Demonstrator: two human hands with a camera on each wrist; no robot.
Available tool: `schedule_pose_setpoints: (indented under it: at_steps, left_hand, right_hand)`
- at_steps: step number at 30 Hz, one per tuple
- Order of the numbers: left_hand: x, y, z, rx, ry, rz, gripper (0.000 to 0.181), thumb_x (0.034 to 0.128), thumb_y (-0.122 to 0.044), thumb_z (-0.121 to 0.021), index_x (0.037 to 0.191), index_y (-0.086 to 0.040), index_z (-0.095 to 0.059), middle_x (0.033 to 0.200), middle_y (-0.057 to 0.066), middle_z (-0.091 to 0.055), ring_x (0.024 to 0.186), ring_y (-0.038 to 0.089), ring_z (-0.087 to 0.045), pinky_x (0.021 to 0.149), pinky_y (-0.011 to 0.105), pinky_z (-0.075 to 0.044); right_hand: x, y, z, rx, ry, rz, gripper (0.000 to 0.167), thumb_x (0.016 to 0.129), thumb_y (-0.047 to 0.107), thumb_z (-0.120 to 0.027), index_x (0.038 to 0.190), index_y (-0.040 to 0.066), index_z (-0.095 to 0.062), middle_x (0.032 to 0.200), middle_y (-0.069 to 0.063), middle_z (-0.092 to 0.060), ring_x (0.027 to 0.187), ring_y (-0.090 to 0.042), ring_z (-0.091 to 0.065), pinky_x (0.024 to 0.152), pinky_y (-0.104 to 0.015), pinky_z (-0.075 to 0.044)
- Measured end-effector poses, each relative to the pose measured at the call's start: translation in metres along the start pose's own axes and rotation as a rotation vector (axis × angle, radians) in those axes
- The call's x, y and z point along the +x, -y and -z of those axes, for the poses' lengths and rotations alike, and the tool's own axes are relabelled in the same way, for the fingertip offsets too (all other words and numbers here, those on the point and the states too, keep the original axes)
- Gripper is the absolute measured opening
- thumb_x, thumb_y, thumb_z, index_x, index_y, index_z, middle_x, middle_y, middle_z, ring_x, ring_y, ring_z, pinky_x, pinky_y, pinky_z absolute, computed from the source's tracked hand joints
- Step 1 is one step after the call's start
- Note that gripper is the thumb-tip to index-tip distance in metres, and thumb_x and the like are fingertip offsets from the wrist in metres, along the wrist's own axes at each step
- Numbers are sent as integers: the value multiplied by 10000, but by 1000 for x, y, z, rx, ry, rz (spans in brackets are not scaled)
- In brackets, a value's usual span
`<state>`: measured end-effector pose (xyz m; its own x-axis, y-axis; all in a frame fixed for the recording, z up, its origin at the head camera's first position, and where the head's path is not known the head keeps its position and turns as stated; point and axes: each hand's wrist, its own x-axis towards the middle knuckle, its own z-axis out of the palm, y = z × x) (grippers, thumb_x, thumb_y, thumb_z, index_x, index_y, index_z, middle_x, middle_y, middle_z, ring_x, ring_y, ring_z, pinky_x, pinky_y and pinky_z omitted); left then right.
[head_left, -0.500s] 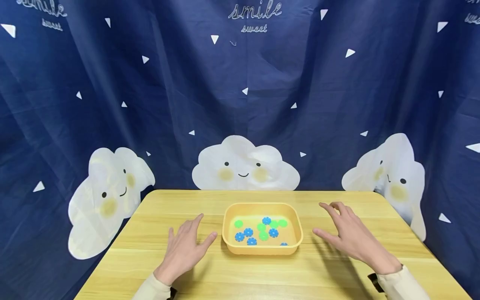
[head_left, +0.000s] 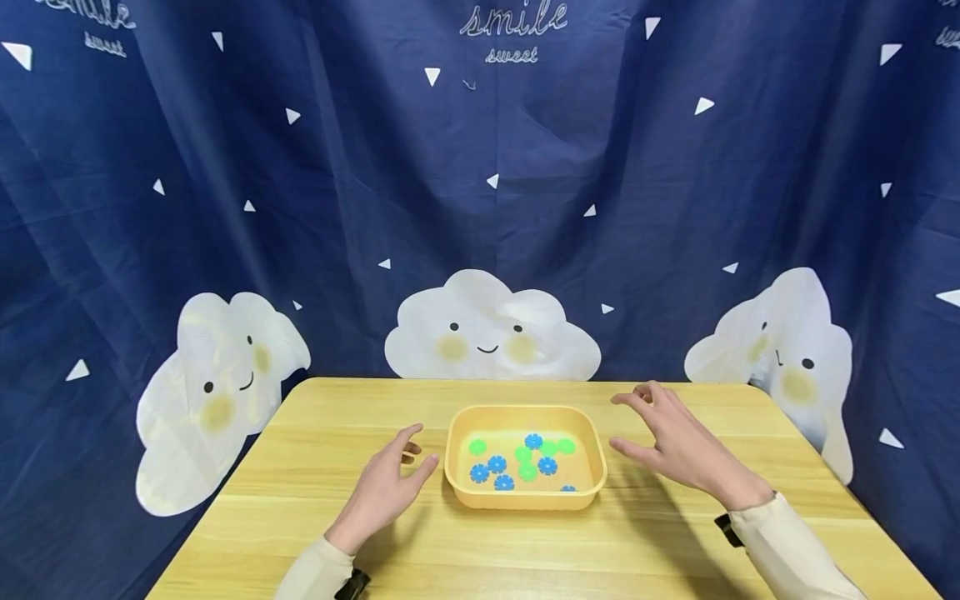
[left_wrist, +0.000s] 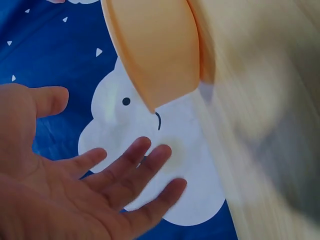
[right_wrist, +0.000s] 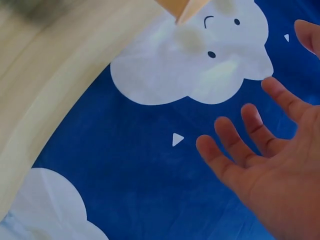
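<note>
One wooden tabletop carries a yellow tub. The left grip and right grip sit near its two sides, empty, fingers apart. Blue discs and green discs lie inside the tub.

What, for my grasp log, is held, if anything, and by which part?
Nothing: left hand and right hand are empty, beside the yellow rectangular plastic tray.

Blue and green discs lie scattered in an upright yellow tray.
</note>
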<state>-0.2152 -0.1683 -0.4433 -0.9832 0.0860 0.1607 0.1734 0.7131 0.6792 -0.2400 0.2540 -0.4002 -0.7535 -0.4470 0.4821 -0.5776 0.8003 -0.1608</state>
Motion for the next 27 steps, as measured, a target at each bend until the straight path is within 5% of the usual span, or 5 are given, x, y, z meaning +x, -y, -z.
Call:
schedule_pose_setpoints:
  at_steps: [13,27]
  left_hand:
    - [2,3,-15,-108,190,-29,666,995,-474,-633,1499,-68,-473,1163,113,-684,1001,236,-696,833,431,-589]
    - [3,8,-27,-137,227,-62,556,1020,-332,-639,1470,-38,-499,1234,167,-669,958,206,-699,810,401,-593]
  right_hand:
    - [35,-7,-16,104,209,-19,397,866,252,-821,1211,123,-674,1232,-143,-565,1082,-329,-581,911,-509,-509]
    - [54,-13,-52,219,413,-42,382,910,219,-775,1239,66,-657,1331,-206,-559,1186,-388,-583,954,-536,-508]
